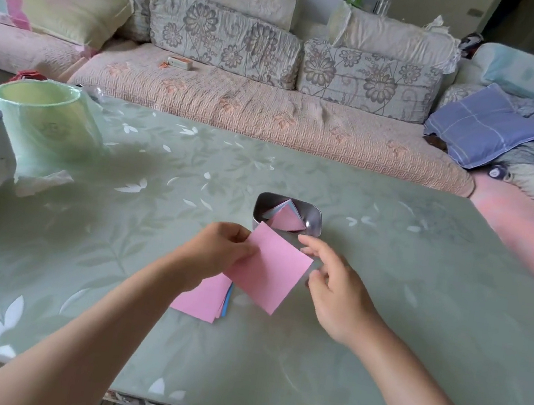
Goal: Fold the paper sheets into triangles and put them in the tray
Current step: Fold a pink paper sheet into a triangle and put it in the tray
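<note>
Pinching an unfolded pink sheet [271,269], the left hand [217,250] held it; the right hand [336,289] hovered, fingers loose. Corner-to-corner fold looked next.

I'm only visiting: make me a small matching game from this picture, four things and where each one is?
1 pink sheet
2 metal tray
3 paper stack
4 green container

A flat on the table, partly under the left hand
B table's far left
C pinched in the left hand
D holds folded triangles

Pairs: 1-C, 2-D, 3-A, 4-B
</note>
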Motion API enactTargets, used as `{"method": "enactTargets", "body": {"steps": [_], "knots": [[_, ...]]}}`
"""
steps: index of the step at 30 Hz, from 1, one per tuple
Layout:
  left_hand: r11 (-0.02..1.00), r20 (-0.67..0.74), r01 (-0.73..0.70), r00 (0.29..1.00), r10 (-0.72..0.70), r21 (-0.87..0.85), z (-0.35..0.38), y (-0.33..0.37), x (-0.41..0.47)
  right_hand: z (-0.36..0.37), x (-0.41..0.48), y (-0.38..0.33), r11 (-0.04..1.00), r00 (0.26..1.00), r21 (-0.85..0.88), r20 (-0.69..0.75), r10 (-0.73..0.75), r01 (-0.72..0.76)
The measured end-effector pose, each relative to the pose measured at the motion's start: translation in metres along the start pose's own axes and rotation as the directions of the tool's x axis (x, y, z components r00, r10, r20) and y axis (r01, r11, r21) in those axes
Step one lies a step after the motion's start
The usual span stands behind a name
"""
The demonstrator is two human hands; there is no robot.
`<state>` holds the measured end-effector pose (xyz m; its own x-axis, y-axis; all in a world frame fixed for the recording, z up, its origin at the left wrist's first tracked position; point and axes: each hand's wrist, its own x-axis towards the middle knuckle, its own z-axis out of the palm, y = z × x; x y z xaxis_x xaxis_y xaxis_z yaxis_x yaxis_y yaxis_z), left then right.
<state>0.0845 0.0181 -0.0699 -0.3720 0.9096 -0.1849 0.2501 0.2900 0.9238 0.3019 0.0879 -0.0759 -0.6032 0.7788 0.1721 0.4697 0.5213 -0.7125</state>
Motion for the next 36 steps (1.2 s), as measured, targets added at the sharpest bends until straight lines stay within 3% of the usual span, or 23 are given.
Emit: {"method": "enactTargets", "body": {"steps": [5,12,16,19,24,29,32,36], "knots": [[0.991,0.073,0.102,0.993,-0.095,-0.092,0.013,0.002,0.001,-0.007,-0.006,0.006,0.906,0.948,-0.315,-0.047,-0.314,0.285],[0.994,0.093,0.093,0.992,-0.087,-0.062,0.030,0.004,0.009,-0.009,-0.005,0.011,0.861,0.922,-0.347,0.032,-0.386,0.372],[1.000,0.109,0.023,0.994,-0.025,0.021,0.035,0.007,0.009,-0.009,-0.002,0.014,0.932,0.956,-0.232,-0.026,-0.294,0.280],[0.998,0.171,-0.037,0.985,0.027,0.055,0.036,0.010,0.003,-0.010,0.002,0.018,0.991,0.994,-0.085,-0.042,-0.103,0.099],[0.997,0.231,-0.065,0.971,0.055,0.037,0.037,0.013,-0.002,-0.014,0.006,0.024,0.977,0.987,0.140,0.023,0.157,-0.158],[0.995,0.233,-0.086,0.968,0.095,-0.049,0.041,0.016,-0.007,-0.017,0.005,0.019,0.945,0.976,0.249,-0.004,0.220,-0.212],[0.985,0.143,-0.172,0.975,0.170,-0.001,0.050,0.012,-0.007,-0.018,0.004,0.019,0.939,0.975,0.272,-0.006,0.221,-0.211],[0.986,0.084,-0.164,0.983,0.165,-0.020,0.056,0.007,-0.006,-0.019,0.005,0.016,0.909,0.974,0.358,-0.001,0.227,-0.212]]}}
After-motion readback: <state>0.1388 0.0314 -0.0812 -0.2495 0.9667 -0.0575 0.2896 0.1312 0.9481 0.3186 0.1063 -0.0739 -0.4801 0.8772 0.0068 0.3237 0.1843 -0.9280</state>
